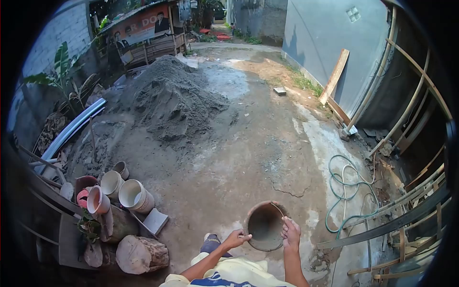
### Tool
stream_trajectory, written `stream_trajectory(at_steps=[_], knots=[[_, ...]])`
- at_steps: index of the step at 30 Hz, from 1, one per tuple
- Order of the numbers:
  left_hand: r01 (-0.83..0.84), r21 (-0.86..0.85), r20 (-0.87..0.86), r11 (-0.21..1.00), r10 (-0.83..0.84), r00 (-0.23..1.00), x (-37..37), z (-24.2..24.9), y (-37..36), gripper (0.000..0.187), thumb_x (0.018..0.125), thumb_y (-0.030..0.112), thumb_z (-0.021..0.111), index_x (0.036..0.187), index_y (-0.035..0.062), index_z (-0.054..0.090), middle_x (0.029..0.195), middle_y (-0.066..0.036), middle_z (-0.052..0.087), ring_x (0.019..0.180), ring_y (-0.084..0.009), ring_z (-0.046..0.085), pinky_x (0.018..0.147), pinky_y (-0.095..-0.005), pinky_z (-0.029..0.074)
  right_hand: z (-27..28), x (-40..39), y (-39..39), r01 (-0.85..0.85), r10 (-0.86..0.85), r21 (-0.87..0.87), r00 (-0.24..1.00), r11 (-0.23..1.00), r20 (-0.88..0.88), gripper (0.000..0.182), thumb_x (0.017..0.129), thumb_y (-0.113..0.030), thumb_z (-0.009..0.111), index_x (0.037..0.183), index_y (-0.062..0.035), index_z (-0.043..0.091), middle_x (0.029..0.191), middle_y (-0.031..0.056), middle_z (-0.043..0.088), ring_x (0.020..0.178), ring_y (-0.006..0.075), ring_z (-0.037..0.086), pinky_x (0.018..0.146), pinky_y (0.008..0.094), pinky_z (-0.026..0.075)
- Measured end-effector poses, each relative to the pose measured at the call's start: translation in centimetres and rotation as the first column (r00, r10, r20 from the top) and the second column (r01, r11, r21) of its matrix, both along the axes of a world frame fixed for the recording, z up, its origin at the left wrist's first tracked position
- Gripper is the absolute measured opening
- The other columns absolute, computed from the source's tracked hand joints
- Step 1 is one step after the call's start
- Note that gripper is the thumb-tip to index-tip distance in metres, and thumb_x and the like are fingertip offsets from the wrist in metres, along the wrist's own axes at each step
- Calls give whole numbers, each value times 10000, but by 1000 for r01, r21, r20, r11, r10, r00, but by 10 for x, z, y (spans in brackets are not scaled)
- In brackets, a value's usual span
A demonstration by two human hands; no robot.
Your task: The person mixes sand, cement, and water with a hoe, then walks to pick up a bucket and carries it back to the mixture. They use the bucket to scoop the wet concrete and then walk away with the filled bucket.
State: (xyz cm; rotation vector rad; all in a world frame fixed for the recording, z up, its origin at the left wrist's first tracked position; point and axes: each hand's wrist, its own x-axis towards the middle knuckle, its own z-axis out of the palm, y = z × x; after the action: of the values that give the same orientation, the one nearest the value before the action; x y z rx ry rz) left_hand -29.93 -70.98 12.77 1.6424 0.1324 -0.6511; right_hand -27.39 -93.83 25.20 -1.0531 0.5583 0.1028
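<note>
A round bucket [264,224] with a brownish rim and a dark grey inside is in front of me at the lower middle, its mouth facing up toward me. My left hand [236,238] pinches the left side of its rim, thumb and fingers closed. At the right side, my right hand [290,233] is closed around the thin bucket handle [276,208], close to the rim. Nothing distinct can be made out inside the bucket. Its base is hidden from this angle.
A large heap of grey sand [167,98] rises at the back left. Several pails [136,196] stand at the left near cut logs [142,254]. A green hose [330,210] lies coiled at the right. A plank [334,76] leans on the grey wall [334,36].
</note>
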Motion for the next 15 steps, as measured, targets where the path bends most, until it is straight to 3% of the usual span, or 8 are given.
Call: stream_trajectory(at_steps=[2,4,5,7,12,15], knots=[[-19,-29,-36,999,18,999,15,29,34,484,770,448,698,974,16,619,921,-114,634,777,-158,572,641,-293,482,8,32,31,-70,70,-30,998,997,0,154,872,-214,616,850,-62,605,513,-100,351,374,2,267,343,177,189],[51,57,-121,997,-44,992,29,59,73,620,757,481,693,1126,-1,565,1127,-192,587,980,-233,583,770,-321,499,4,61,56,-106,106,-47,994,993,4,161,859,-220,633,851,-62,606,512,-94,355,376,6,268,346,181,189],[41,58,-121,998,-34,992,35,53,94,620,757,481,693,1126,-1,565,1127,-192,587,980,-233,583,770,-321,499,1,75,67,-126,127,-66,992,990,4,170,847,-225,649,853,-61,606,512,-88,358,378,9,268,349,185,189],[-16,262,21,965,11,1000,45,35,138,692,753,484,691,1205,-9,518,1245,-236,519,1139,-293,527,902,-358,462,0,98,85,-159,160,-92,987,983,3,176,844,-228,650,851,-56,611,515,-86,360,375,12,265,349,186,187],[-269,201,129,942,247,960,54,18,250,588,781,407,683,1166,-17,548,1177,-218,575,1115,-301,552,925,-380,448,-2,139,112,-105,107,-163,994,981,1,172,859,-240,631,831,-72,606,489,-89,355,345,17,265,325,190,182],[-403,283,178,870,365,914,49,5,308,505,794,344,681,1125,-21,574,1103,-188,622,1059,-280,588,901,-372,462,-8,164,119,-84,89,-176,996,981,20,176,854,-249,638,816,-81,605,489,-86,353,345,20,264,324,195,182]])
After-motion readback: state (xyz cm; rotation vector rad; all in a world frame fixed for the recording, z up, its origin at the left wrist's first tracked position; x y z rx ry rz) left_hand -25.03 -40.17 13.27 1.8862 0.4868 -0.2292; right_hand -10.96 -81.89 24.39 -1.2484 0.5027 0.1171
